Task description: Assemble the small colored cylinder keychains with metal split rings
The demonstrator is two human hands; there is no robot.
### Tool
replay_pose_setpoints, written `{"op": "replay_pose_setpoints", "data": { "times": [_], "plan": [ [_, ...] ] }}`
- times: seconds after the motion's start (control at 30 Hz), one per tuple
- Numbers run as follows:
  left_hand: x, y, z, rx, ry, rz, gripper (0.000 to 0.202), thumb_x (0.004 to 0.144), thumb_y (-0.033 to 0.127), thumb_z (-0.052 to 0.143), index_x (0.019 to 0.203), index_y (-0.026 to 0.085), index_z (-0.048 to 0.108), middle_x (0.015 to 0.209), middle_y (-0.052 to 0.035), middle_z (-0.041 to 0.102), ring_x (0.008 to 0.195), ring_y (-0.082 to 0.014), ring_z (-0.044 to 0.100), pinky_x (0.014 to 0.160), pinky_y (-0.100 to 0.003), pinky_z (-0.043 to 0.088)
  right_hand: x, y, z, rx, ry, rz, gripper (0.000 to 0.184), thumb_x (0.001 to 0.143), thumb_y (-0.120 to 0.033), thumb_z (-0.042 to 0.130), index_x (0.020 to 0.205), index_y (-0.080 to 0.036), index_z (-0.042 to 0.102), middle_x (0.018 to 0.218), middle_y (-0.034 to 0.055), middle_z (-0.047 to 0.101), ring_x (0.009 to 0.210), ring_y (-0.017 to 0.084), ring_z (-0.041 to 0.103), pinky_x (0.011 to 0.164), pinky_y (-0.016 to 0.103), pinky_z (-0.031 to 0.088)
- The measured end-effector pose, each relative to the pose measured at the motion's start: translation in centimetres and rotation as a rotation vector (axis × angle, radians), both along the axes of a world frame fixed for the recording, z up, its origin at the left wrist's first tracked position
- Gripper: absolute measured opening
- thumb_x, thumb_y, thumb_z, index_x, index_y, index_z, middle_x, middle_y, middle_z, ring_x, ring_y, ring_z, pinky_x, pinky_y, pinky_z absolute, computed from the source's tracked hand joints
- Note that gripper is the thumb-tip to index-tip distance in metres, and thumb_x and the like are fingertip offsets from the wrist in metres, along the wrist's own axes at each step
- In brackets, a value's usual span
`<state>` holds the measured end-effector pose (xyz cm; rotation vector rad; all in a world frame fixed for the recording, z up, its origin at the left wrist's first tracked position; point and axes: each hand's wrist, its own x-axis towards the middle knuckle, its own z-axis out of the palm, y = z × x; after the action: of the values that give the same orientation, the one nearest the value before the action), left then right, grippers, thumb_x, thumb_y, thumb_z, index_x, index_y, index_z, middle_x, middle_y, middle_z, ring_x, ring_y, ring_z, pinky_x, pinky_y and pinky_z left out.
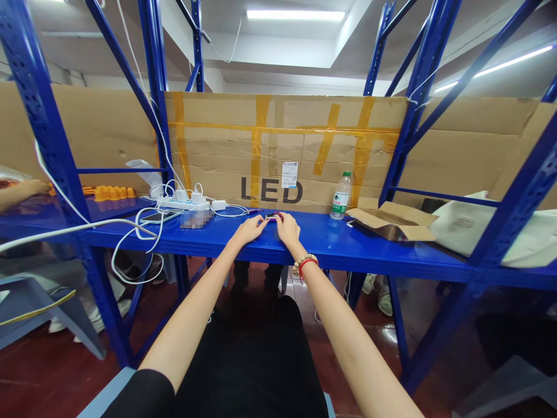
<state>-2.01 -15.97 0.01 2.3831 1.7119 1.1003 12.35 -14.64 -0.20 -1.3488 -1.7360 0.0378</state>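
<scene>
A small dark item point(271, 217) with reddish edging sits at the centre of the frame, between the two hands, over the blue table point(319, 241). The right hand point(288, 231) appears clamped on its right end, thumb and fingers bent round it. The left hand point(250, 230) brings its fingertips to the left end; whether they grip or merely steady it, I cannot tell. The fingers cover much of the item, so its finer detail is hidden.

Handling something this small calls for light fingertip pressure from both ends, with wrists rested on the table's front edge so that neither hand shakes. Keeping the item low over the surface would make a slip harmless. The white cables point(235, 210) left of centre could snag a sleeve or finger, so they are best kept aside. The bottle point(340, 197), right of centre, stands well apart from the hands.
</scene>
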Motion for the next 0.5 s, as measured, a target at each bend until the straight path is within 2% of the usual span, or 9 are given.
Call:
{"op": "replay_pose_setpoints", "data": {
  "times": [0.13, 0.33, 0.5],
  "plan": [
    [0.0, 0.0, 0.0, -0.025, 0.011, 0.014, 0.031, 0.084, 0.044, 0.036, 0.085, 0.021, 0.056, 0.074, -0.0027, 0.063, 0.069, -0.0182, 0.057, 0.06, -0.025, 0.039, 0.3, 0.2, 0.0, -0.109, 0.076, -0.121, 0.029, 0.086, -0.025, 0.037, 0.094, -0.018, 0.064, 0.098, 0.0118, 0.063, 0.092, 0.022, 0.058, 0.078, 0.033, 0.042],
    [0.0, 0.0, 0.1, -0.023, 0.017, 0.02, 0.032, 0.084, 0.045, 0.035, 0.084, 0.021, 0.056, 0.07, -0.002, 0.061, 0.069, -0.0181, 0.057, 0.059, -0.025, 0.038, 1.0, 0.1, 0.4, -0.243, 0.264, -0.309, 0.034, 0.086, -0.026, 0.034, 0.1, -0.018, 0.063, 0.096, 0.0139, 0.065, 0.086, 0.024, 0.061, 0.068, 0.033, 0.045],
    [0.0, -0.1, 0.1, -0.04, 0.004, 0.018, 0.033, 0.083, 0.046, 0.035, 0.084, 0.021, 0.056, 0.069, -0.0013, 0.06, 0.068, -0.0175, 0.056, 0.059, -0.025, 0.037, 1.0, -0.1, 0.5, -0.278, 0.356, -0.342, 0.029, 0.08, -0.026, 0.042, 0.091, -0.018, 0.067, 0.091, 0.0124, 0.067, 0.082, 0.024, 0.062, 0.065, 0.03, 0.046]
  ]
}}
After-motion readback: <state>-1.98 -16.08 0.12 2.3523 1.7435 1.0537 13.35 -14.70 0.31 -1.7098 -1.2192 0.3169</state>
